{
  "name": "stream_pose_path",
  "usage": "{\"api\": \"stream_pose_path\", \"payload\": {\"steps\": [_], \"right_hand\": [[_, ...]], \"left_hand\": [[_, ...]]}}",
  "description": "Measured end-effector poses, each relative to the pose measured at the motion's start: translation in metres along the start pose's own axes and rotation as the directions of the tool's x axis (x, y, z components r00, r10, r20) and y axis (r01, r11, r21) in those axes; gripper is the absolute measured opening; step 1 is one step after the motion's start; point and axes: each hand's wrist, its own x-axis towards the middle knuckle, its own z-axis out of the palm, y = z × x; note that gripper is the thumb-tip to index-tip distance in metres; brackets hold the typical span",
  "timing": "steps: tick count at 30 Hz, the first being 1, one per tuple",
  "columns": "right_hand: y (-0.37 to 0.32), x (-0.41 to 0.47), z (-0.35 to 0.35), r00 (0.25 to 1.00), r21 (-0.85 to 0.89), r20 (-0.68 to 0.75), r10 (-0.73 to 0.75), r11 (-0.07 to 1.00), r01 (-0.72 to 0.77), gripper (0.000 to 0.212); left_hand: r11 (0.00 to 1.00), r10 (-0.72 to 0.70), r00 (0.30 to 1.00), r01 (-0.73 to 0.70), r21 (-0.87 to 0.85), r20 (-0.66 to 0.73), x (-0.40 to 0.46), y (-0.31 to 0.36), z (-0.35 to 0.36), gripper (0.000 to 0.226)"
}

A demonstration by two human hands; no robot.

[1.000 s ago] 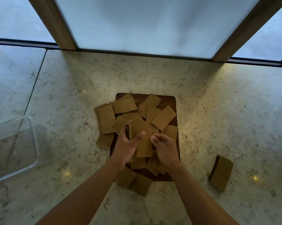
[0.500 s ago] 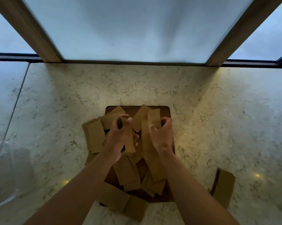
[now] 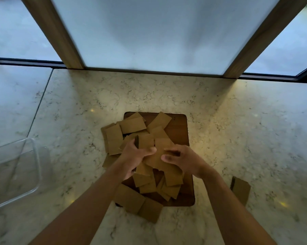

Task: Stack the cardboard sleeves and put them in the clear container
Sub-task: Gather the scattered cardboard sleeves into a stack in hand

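Several flat brown cardboard sleeves [image 3: 133, 124] lie scattered over a dark wooden board [image 3: 178, 128] on the marble counter. My left hand [image 3: 134, 156] grips a small stack of sleeves [image 3: 145, 141] held upright above the pile. My right hand [image 3: 182, 159] pinches one sleeve [image 3: 162, 152] right beside that stack. The clear container [image 3: 35, 167] stands at the left edge, partly cut off. A separate stack of sleeves [image 3: 241, 189] rests on the counter at the right.
Two sleeves [image 3: 140, 203] overhang the board's near edge onto the counter. Frosted window panes with wooden posts [image 3: 60, 32] rise behind the counter's back edge. A seam [image 3: 39, 105] runs through the marble at the left.
Both hands drew back toward me over the pile. My right hand now pinches a sleeve next to the stack in my left hand. The view shifted slightly.
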Motion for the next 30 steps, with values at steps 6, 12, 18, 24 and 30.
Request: {"api": "stream_pose_path", "payload": {"steps": [6, 12, 18, 24, 30], "right_hand": [[0.015, -0.024, 0.018, 0.985, 0.48, -0.106, 0.136, 0.875, -0.069, 0.059], [0.026, -0.01, 0.072, 0.965, 0.278, -0.253, 0.062, 0.96, 0.011, 0.028], [0.037, 0.02, 0.074, 0.722, -0.124, -0.671, 0.169, 0.934, -0.334, 0.061], [0.046, 0.024, 0.062, 0.71, -0.17, -0.703, 0.054, 0.956, -0.241, 0.041], [0.06, 0.004, 0.038, 0.781, -0.096, -0.623, 0.032, 0.988, -0.117, 0.024]], "left_hand": [[0.995, -0.044, 0.995, 0.036, -0.096, -0.087, -0.027, -0.044, -0.022, 0.042], [0.972, -0.236, 0.958, 0.235, 0.026, 0.16, -0.04, -0.055, -0.012, 0.037], [0.957, -0.132, 0.987, 0.151, -0.247, 0.091, -0.013, -0.063, -0.019, 0.074], [0.91, -0.052, 0.998, 0.065, -0.41, 0.044, -0.011, -0.052, -0.018, 0.028], [0.981, 0.074, 0.995, -0.083, -0.175, -0.061, -0.013, -0.044, -0.009, 0.029]]}}
